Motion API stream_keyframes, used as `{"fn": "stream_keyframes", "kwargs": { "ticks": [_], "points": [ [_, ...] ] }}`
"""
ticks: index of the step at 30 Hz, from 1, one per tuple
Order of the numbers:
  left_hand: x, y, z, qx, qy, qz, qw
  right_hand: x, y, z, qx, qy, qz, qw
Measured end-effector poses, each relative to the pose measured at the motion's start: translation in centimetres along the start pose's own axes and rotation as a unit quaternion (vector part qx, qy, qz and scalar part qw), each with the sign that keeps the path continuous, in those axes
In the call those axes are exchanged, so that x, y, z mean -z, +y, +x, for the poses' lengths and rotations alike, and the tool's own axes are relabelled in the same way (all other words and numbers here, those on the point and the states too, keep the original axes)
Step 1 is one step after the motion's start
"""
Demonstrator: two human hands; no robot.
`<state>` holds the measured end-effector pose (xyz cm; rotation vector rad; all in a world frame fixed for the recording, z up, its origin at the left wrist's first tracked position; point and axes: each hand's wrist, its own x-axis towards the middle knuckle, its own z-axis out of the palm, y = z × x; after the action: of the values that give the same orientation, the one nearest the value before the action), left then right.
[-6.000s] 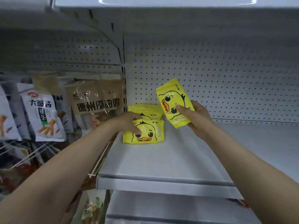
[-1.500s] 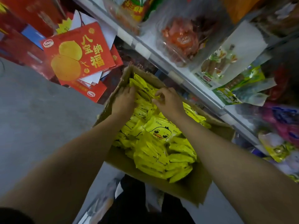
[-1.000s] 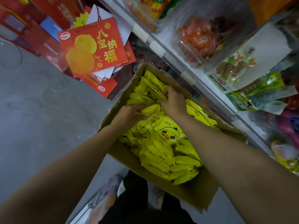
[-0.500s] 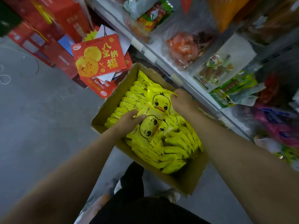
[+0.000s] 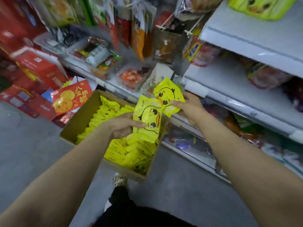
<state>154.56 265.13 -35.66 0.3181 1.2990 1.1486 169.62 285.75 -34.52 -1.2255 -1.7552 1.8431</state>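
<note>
Both hands (image 5: 124, 125) (image 5: 188, 106) hold duck packets (image 5: 147, 118) above the box (image 5: 77, 122).

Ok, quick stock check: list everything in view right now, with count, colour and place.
Left-held duck packet: one, yellow, above the box.
Right-held duck packet: one, yellow, just beyond the first, near the shelf edge.
Boxed duck packets: many, yellow, packed in rows inside the box.
Cardboard box: one, brown, on the floor by the shelves.
Gift boxes: several, red, stacked at left.
Shelves: several tiers, white, at right.
Snack packs: many, mixed colours, on the shelves; blurred.
Left hand: grips its packet.
Right hand: pinches its packet.
</note>
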Motion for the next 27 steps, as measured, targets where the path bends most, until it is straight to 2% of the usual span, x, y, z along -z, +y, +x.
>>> {"fn": "stream_keyframes", "kwargs": {
  "ticks": [3,10,16,19,22,27],
  "points": [
    [-4.7,2.1,-1.2,-0.056,-0.011,0.023,0.998,4.8,-2.7,-3.6,0.03,-0.01,0.005,0.999],
    [-13.6,7.1,-3.4,-0.159,-0.036,0.04,0.986,14.0,-8.4,-10.8,0.095,-0.012,0.181,0.979],
    [-18.6,12.0,-3.2,-0.182,-0.04,0.091,0.978,18.9,-12.6,-13.4,0.146,0.018,0.289,0.946],
    [-20.4,14.6,-2.2,-0.185,-0.075,0.114,0.973,20.2,-14.1,-13.4,0.163,0.034,0.329,0.929],
    [-22.3,17.3,-0.5,-0.183,-0.125,0.144,0.965,21.6,-15.3,-12.5,0.181,0.06,0.327,0.926],
    [-23.9,22.8,3.8,-0.183,-0.126,0.235,0.946,24.9,-17.4,-9.4,0.19,0.088,0.251,0.945]
  ]
}}
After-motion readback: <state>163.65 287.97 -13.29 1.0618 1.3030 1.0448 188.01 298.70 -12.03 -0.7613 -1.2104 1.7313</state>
